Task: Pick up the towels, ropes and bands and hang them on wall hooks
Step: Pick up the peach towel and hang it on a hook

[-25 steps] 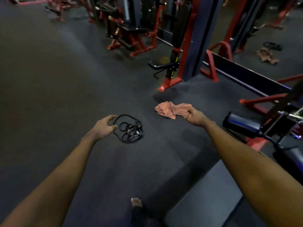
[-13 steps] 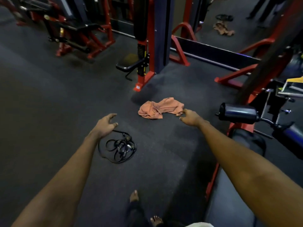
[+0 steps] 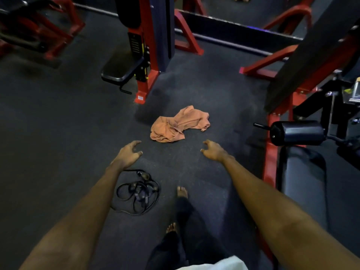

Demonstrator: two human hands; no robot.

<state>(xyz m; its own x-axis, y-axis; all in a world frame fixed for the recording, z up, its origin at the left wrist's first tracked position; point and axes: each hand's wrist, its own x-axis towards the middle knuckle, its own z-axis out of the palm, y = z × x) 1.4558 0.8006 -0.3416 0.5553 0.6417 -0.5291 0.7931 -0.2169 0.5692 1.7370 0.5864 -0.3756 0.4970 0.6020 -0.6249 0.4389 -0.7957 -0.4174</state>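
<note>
The towel (image 3: pixel 179 124) is plain salmon-orange. The bands (image 3: pixel 139 191) are black. The floor (image 3: pixel 58 123) is dark grey with a fine pale speckle. The machine frame (image 3: pixel 150 78) is bright red, its column (image 3: pixel 165 26) dark navy, with a small yellow strip (image 3: pixel 142 46). The roller pad (image 3: pixel 297 133) and seat (image 3: pixel 116 71) are black. The trousers (image 3: pixel 171 250) are black, and the cloth (image 3: pixel 220 265) at the bottom edge is white.

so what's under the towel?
The towel lies crumpled on the dark floor; only floor shows round its edges. Whatever is beneath the folds is covered.
</note>
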